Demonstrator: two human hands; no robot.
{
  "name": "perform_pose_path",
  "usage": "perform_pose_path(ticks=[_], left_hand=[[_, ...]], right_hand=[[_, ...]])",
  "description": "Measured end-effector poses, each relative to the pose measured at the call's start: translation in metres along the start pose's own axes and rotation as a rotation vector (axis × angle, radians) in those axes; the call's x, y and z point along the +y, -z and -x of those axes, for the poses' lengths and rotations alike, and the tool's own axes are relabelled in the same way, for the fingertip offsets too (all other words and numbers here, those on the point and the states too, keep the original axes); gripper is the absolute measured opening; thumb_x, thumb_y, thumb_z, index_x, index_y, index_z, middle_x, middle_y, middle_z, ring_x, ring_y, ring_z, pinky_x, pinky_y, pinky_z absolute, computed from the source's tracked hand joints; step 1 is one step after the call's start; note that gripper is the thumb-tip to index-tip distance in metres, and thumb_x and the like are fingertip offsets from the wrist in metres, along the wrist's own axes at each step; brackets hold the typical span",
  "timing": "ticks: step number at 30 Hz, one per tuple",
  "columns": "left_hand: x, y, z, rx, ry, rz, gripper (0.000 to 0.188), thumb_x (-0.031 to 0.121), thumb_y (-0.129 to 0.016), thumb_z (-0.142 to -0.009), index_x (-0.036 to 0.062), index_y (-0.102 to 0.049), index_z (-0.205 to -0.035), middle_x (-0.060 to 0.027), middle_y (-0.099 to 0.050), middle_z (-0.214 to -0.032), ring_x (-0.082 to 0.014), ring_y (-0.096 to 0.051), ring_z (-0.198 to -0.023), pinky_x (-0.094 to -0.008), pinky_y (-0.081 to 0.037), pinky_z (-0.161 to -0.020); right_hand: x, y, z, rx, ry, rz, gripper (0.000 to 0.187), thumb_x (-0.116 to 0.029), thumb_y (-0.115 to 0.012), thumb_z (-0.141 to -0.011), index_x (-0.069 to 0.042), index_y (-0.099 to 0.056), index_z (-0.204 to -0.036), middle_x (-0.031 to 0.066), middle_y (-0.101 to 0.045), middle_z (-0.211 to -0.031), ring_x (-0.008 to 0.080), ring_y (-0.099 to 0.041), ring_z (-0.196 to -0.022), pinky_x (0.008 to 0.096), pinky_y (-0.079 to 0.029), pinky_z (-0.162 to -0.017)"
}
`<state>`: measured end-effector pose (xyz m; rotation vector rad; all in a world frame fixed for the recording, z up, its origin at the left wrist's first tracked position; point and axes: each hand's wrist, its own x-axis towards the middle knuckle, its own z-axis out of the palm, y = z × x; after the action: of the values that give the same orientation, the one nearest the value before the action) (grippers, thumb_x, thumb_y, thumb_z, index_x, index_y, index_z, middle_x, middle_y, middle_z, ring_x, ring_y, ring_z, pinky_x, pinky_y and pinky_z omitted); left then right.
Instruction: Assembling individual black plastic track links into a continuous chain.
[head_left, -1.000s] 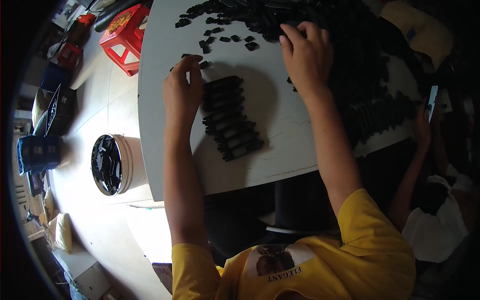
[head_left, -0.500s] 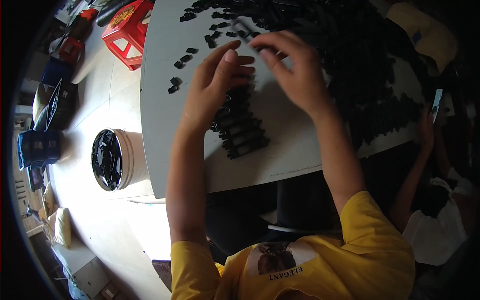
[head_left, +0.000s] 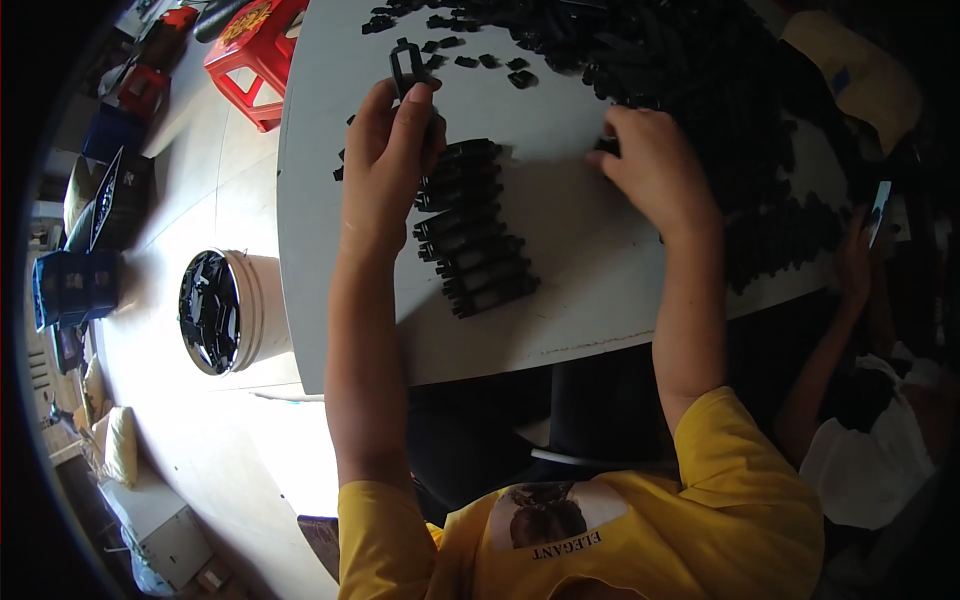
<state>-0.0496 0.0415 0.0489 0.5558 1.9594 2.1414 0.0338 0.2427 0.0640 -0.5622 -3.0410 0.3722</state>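
Note:
My left hand (head_left: 392, 160) is closed around a black plastic piece (head_left: 407, 62), whose slim open frame sticks up past the fingertips. A row of similar black pieces (head_left: 478, 255) lies side by side on the table just below and to the right of that hand. At the left edge of the big heap of black parts (head_left: 690, 75) is my right hand (head_left: 655, 170), its fingers curled and thumb bent in. Something dark shows between those fingertips, too small to name. Several small black clips (head_left: 466, 62) are scattered beyond my left hand.
The pale table (head_left: 590, 300) has a curved near edge. On the floor at left stand a white bucket (head_left: 262, 310) of black parts and a red stool (head_left: 262, 60). At right, another person's hand (head_left: 853, 255) holds a phone (head_left: 880, 212). A tan bag (head_left: 850, 75) lies far right.
My hands have moved apart: the left went left and now holds up the black piece, while the right moved right and nearer, to the heap's edge.

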Motion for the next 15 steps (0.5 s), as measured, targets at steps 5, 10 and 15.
perform_pose_path(ticks=[5, 10, 15], left_hand=[[0.000, 0.001, -0.001, 0.034, -0.019, -0.097, 0.031, 0.030, -0.056, -0.091, 0.0001, -0.056, -0.099, 0.0029, -0.049, -0.067, -0.0033, -0.042, -0.058, -0.0182, -0.032, -0.051], [-0.004, 0.001, -0.004, 0.047, -0.027, -0.094, 0.029, 0.027, -0.059, -0.090, -0.0002, -0.056, -0.099, 0.0032, -0.049, -0.066, -0.0030, -0.042, -0.058, -0.0187, -0.031, -0.050], [-0.008, 0.006, -0.004, -0.021, 0.002, -0.207, 0.028, 0.025, -0.060, -0.089, -0.0014, -0.055, -0.098, 0.0017, -0.050, -0.064, -0.0034, -0.041, -0.055, -0.0198, -0.032, -0.048]], right_hand=[[-0.002, -0.030, -0.016, 0.400, 0.303, -0.300, 0.017, -0.007, -0.065, -0.080, 0.001, -0.060, -0.095, 0.0116, -0.060, -0.087, 0.0160, -0.060, -0.070, 0.0283, -0.051, -0.063], [0.009, -0.024, -0.025, 0.509, 0.301, -0.303, 0.013, -0.009, -0.065, -0.081, -0.002, -0.061, -0.092, 0.0086, -0.061, -0.081, 0.0149, -0.060, -0.069, 0.0268, -0.049, -0.059], [-0.009, -0.031, -0.019, 0.216, 0.183, -0.275, 0.012, -0.010, -0.067, -0.079, -0.003, -0.059, -0.084, 0.0080, -0.062, -0.078, 0.0161, -0.060, -0.068, 0.0276, -0.048, -0.058]])
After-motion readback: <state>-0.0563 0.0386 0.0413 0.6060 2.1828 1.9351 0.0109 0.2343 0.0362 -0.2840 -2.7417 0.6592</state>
